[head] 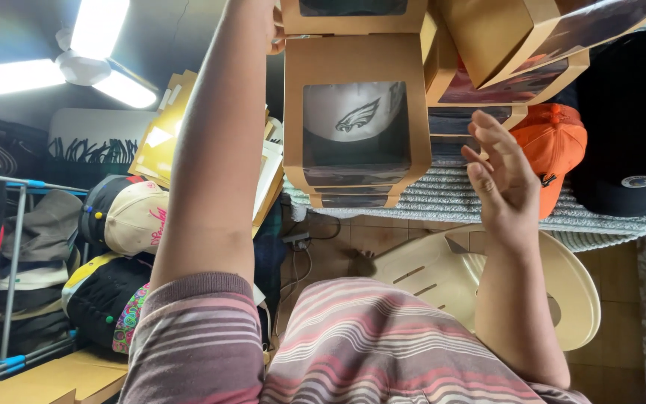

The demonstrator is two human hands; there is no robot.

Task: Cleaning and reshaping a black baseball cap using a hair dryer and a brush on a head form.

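Left hand [274,30]: mostly hidden, grip unclear, steadying top of box [357,112]; right hand [504,178]: fingers spread, empty, beside it; box: windowed, holding cap [353,112], atop stack [353,196].

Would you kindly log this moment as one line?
left hand: touching windowed brown cardboard box | right hand: open, beside box stack | orange cap: behind
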